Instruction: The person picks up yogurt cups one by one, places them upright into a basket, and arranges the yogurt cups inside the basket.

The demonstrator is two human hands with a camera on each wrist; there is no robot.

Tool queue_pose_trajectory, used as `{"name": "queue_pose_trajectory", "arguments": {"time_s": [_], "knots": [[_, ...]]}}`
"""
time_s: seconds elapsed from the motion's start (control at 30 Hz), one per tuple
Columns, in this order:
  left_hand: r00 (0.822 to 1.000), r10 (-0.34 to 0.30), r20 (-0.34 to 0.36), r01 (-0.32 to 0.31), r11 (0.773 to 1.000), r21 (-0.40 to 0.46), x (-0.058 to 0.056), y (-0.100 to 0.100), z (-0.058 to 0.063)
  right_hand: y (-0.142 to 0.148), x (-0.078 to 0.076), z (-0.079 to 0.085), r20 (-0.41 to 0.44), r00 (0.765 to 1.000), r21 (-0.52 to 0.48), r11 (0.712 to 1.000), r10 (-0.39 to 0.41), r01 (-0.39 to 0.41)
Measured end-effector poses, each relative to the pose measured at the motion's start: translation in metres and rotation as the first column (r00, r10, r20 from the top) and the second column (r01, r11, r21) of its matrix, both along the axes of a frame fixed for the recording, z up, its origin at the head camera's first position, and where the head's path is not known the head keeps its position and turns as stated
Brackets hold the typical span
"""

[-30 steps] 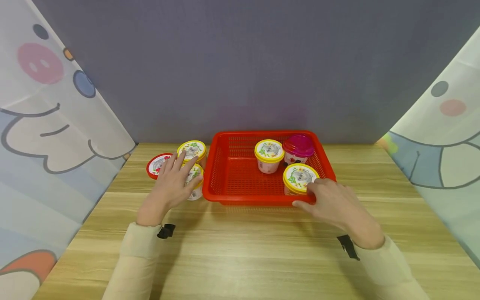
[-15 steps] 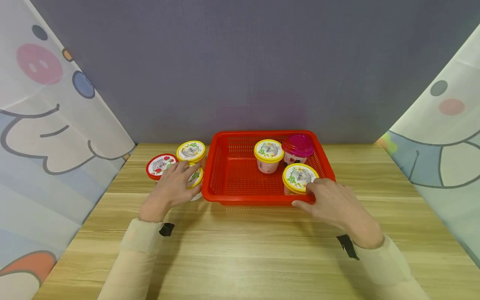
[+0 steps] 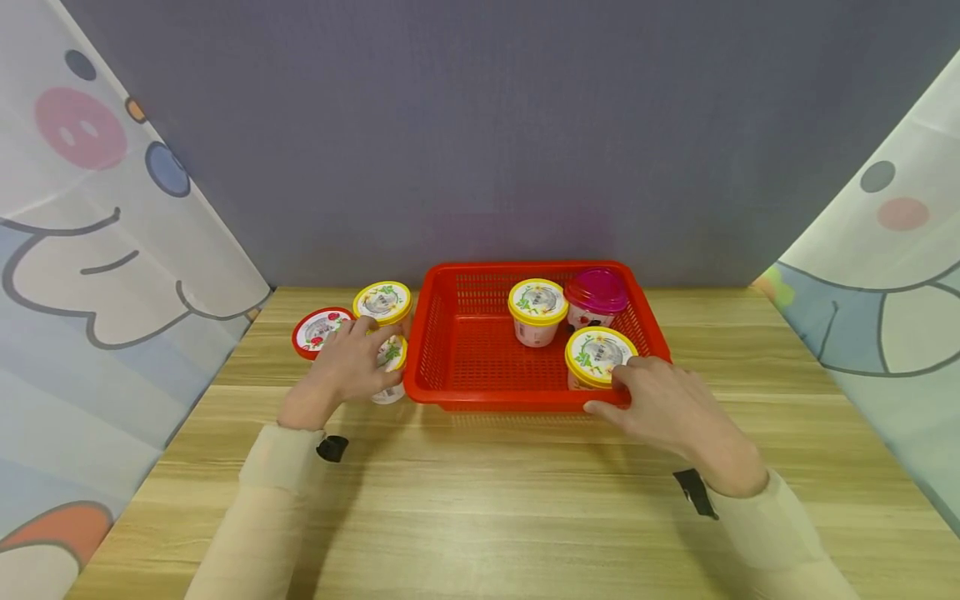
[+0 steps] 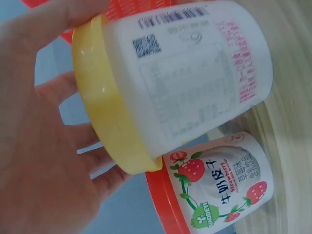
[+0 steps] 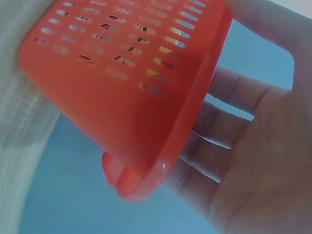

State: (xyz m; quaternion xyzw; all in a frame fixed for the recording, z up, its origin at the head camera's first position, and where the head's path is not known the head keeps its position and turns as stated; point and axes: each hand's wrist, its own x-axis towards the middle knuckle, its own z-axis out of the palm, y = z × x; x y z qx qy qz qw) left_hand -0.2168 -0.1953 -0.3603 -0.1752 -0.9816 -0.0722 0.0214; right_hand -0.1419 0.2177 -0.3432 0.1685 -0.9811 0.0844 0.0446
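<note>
My left hand (image 3: pixel 347 367) is at the front yellow-lidded yogurt cup (image 3: pixel 391 357), left of the basket. In the left wrist view its thumb and fingers curve round the yellow lid (image 4: pixel 97 92) from either side. Beside this cup stand a red-lidded cup (image 3: pixel 318 330) with strawberry pictures and another yellow-lidded cup (image 3: pixel 384 302). My right hand (image 3: pixel 675 408) grips the front right rim of the red plastic basket (image 3: pixel 487 398), fingers over the rim and thumb outside it. Inside the basket are two yellow-lidded cups (image 3: pixel 537 302) and a cup with a magenta lid (image 3: pixel 597 290).
A light wood-grain table (image 3: pixel 480 500) carries everything. Behind it rises a grey wall panel (image 3: pixel 480 142). Cartoon-printed curtains (image 3: pixel 67 208) border both sides. The left of the basket's mesh floor (image 3: pixel 476 350) shows between the cups and the wall.
My left hand has come down and nearer from above the left cups, its fingers drawing in round the front yellow-lidded yogurt cup. My right hand stays on the basket rim.
</note>
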Motion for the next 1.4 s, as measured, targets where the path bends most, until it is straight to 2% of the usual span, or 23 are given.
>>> {"name": "queue_pose_trajectory", "arguments": {"time_s": [0.17,0.5,0.8,1.07,1.4], "knots": [[0.999,0.001,0.052,-0.002,1.0,0.004,-0.004,0.0,0.004,0.002,0.0,0.001,0.022,1.0,0.005,1.0,-0.007,0.007],[0.986,0.049,0.162,-0.039,0.997,-0.067,-0.003,0.012,0.013,0.003,0.002,0.001,0.027,1.0,0.017,1.0,-0.011,0.011],[0.993,0.016,0.117,-0.006,0.997,-0.081,0.005,0.013,0.006,0.003,0.004,0.002,0.034,0.999,0.037,0.999,-0.018,0.017],[0.994,0.016,0.106,-0.009,0.998,-0.07,0.011,0.01,0.005,0.002,0.003,0.001,0.009,1.0,0.036,0.999,-0.002,0.002],[0.995,0.025,0.097,-0.022,0.999,-0.037,0.018,0.007,0.018,0.0,0.003,-0.001,-0.013,1.0,0.034,0.999,0.006,-0.005]]}}
